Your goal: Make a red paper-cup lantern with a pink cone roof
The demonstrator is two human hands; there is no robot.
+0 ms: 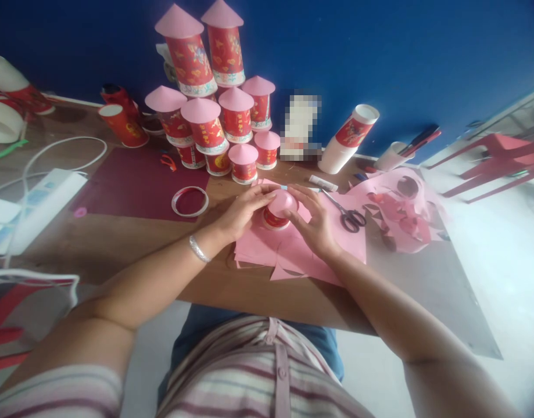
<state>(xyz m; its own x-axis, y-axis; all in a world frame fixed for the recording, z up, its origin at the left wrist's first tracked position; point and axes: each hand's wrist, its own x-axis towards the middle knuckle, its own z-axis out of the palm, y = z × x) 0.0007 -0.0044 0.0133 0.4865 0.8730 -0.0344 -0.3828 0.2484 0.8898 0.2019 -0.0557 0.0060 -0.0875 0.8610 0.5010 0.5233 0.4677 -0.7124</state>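
Observation:
A small pink paper cone (283,203) sits like a roof on a short red paper cup (275,219) in front of me. My left hand (249,208) grips the cone's left and far edge, fingers curved around it. From the other side, my right hand (312,220) holds the cone between thumb and fingers. Beneath the cup lie layered pink paper sheets (258,247). Scissors (351,219) with dark handles rest on the paper to the right of my right hand. A glue stick (323,183) lies just beyond the paper.
Several cone-topped red cups (203,130) stand stacked at the back. Right of them are a leaning white-and-red cup stack (349,139), a pen cup (393,155) and pink scraps (401,215). At left lie a tape ring (190,201), a maroon sheet (127,186) and a white cable (66,139).

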